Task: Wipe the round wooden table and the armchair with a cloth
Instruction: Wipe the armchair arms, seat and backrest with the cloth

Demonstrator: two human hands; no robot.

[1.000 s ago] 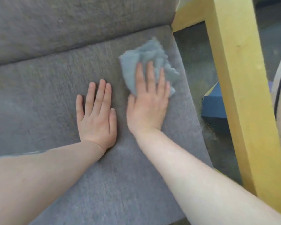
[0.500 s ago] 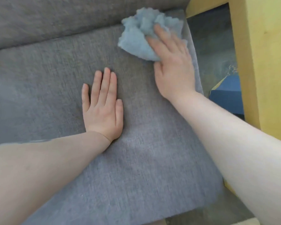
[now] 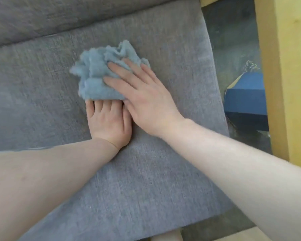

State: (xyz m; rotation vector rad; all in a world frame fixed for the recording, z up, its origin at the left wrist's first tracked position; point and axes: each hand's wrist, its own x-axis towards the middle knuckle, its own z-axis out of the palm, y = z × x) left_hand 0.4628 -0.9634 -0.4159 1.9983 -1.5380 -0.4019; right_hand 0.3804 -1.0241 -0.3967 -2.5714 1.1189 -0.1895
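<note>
The armchair's grey fabric seat cushion (image 3: 42, 101) fills most of the view, with the back cushion (image 3: 59, 16) along the top. A crumpled light blue cloth (image 3: 97, 75) lies on the seat near its middle. My right hand (image 3: 146, 100) presses flat on the cloth's right side with straight fingers. My left hand (image 3: 108, 122) rests palm down on the seat just below the cloth, its fingertips hidden under the cloth's lower edge. The round wooden table is out of view.
The armchair's yellow wooden arm frame (image 3: 288, 75) runs down the right side. Between it and the seat lies dark floor (image 3: 229, 40) with a blue box (image 3: 245, 105) on it.
My right hand has swept the cloth from the seat's back right corner leftward and toward me, so it now covers my left hand's fingertips. My left hand has stayed flat on the seat.
</note>
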